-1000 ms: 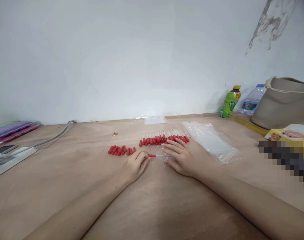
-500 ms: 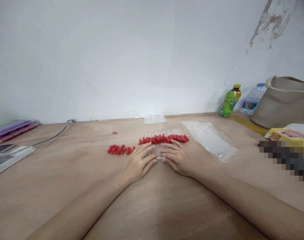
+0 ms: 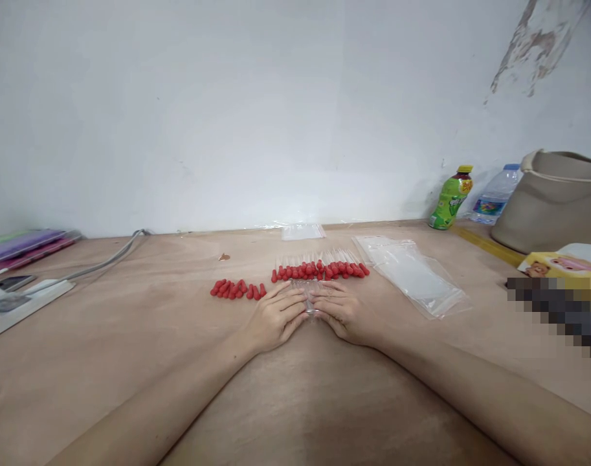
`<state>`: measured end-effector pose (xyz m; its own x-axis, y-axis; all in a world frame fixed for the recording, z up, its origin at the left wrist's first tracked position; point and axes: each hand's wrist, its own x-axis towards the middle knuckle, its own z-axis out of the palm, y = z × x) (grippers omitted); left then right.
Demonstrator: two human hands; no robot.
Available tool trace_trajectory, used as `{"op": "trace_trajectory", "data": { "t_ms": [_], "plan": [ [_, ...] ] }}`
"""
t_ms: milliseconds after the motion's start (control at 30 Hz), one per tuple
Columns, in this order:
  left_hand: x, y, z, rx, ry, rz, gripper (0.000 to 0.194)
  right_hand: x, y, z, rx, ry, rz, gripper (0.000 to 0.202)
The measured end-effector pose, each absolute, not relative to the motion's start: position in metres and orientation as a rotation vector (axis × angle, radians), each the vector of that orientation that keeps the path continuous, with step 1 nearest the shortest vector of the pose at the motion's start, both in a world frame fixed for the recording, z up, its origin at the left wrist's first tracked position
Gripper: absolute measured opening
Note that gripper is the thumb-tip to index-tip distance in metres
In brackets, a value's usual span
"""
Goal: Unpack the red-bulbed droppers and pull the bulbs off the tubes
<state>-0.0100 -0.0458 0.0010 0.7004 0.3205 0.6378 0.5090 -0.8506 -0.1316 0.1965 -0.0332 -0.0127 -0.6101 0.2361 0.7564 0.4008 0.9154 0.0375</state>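
A bunch of clear thin tubes [image 3: 307,294] lies on the table between my two hands. My left hand [image 3: 276,317] grips it from the left, fingers together over the top and thumb at the near edge. From the right, my right hand [image 3: 344,312] closes round it the same way. Just beyond my fingers is a row of red rubber bulbs [image 3: 319,269] fitted on clear pointed tubes [image 3: 334,256], like droppers. Loose red bulbs [image 3: 232,289] lie to the left of my left hand. The ends of the held tubes are partly hidden by my fingers.
Clear zip bags [image 3: 412,275] lie to the right, with another plastic bag [image 3: 302,232] by the wall. A green bottle [image 3: 451,199], a water bottle [image 3: 492,197] and a beige bag [image 3: 552,200] stand at back right. A grey cable [image 3: 113,255] and purple packets [image 3: 30,247] are at left.
My fingers have drawn in closer around the clear tubes, which look more even at their ends. The whole view has shifted slightly; the red bulbs lie as before.
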Motion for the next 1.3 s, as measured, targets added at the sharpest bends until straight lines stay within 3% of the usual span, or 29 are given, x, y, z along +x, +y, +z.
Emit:
{"op": "trace_trajectory", "data": {
  "t_ms": [800, 1067, 1200, 1300],
  "plan": [
    [-0.029, -0.054, 0.002, -2.628, -0.633, -0.933, 0.013, 0.212, -0.038, -0.01, -0.334, -2.228, -0.31, 0.015],
    [-0.061, -0.032, 0.011, -2.258, -1.324, -1.058, 0.019, 0.225, -0.039, 0.015, -0.999, -2.198, -0.349, 0.023],
    [-0.068, -0.023, 0.016, -2.192, -1.466, -0.952, 0.03, 0.217, -0.042, 0.017, -1.116, -2.152, -0.317, 0.024],
    [-0.071, -0.021, 0.016, -2.152, -1.541, -0.913, 0.027, 0.218, -0.04, 0.011, -1.088, -2.145, -0.304, 0.024]
  ]
}}
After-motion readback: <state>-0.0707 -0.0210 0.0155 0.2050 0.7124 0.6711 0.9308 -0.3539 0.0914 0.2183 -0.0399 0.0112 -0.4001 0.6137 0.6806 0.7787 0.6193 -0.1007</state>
